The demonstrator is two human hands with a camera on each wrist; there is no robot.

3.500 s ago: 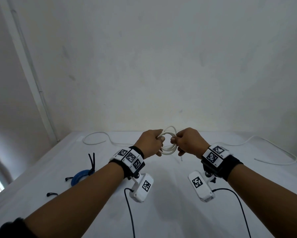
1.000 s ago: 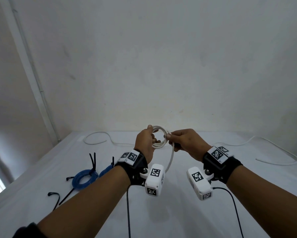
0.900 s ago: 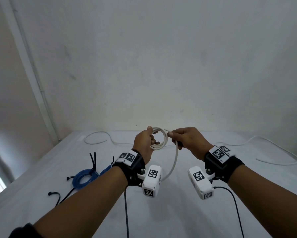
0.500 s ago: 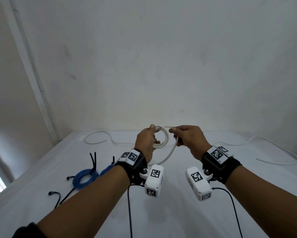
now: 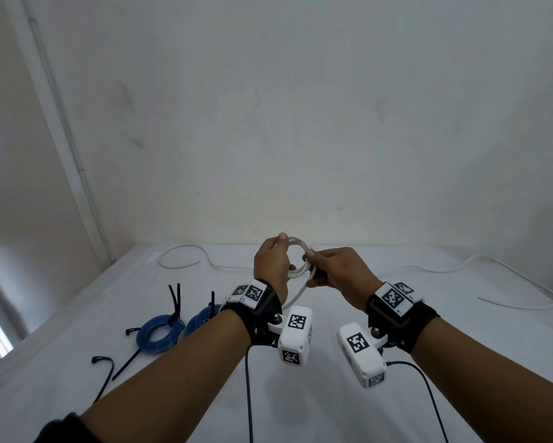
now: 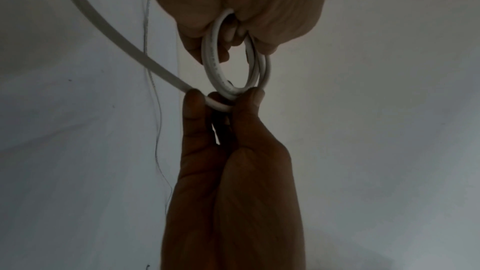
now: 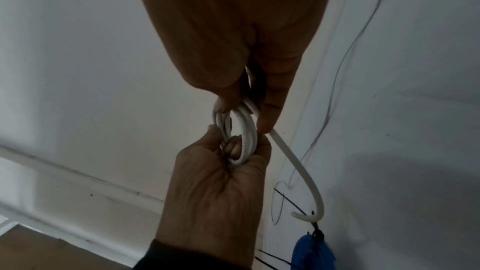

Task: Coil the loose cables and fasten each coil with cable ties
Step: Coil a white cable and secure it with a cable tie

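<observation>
A small white cable coil (image 5: 298,242) is held up over the table between both hands. My left hand (image 5: 278,251) grips the coil's left side, thumb on top, fingers curled through the ring (image 7: 249,137). My right hand (image 5: 310,255) pinches the coil's right side together with the last strand (image 6: 221,106). From that pinch a short white tail (image 5: 296,295) hangs down and left, its cut end free (image 7: 298,216). In the left wrist view the ring (image 6: 215,69) spans from my left hand (image 6: 246,17) above to my right hand (image 6: 226,100) below.
Two blue coils (image 5: 160,330) (image 5: 201,318) bound with black ties lie on the white table at left. Loose black ties (image 5: 104,372) lie nearer me. A loose white cable (image 5: 185,251) snakes along the far edge to the right (image 5: 508,282). Wall behind.
My right hand has carried the loose strand round onto the coil's right side and now pinches it there. The hanging tail is shorter. My left hand kept its grip.
</observation>
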